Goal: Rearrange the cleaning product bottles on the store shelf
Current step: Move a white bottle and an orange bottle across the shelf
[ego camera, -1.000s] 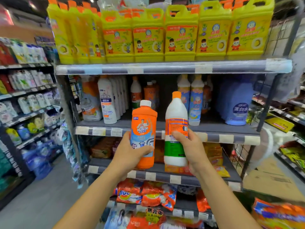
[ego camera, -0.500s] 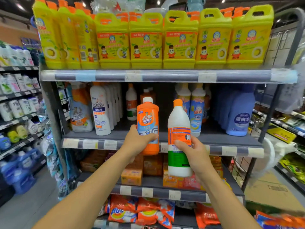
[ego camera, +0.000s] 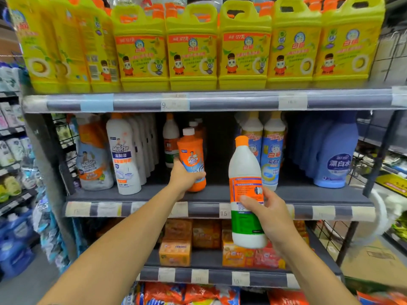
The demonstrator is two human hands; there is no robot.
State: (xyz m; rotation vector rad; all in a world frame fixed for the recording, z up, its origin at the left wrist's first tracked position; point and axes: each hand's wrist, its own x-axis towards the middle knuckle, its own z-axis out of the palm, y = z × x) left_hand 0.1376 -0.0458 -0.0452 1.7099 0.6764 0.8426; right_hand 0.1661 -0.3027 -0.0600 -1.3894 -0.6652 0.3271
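Observation:
My left hand grips an orange Mr Muscle bottle with a white cap, tilted slightly, its base at the grey middle shelf. Behind it stand a white bottle with an orange label and more orange bottles. My right hand holds a white bottle with an orange cap and orange-green label upright in front of the shelf edge, to the right of the orange one.
Tall white Mr Muscle bottles and a refill pouch fill the shelf's left. Blue-labelled bottles and blue bleach jugs stand right. Yellow detergent jugs line the top shelf. Orange soap boxes sit below.
My left hand has carried the orange bottle up and forward onto the middle shelf. My right hand has raised the white bottle a little, and the view has moved closer to the shelf.

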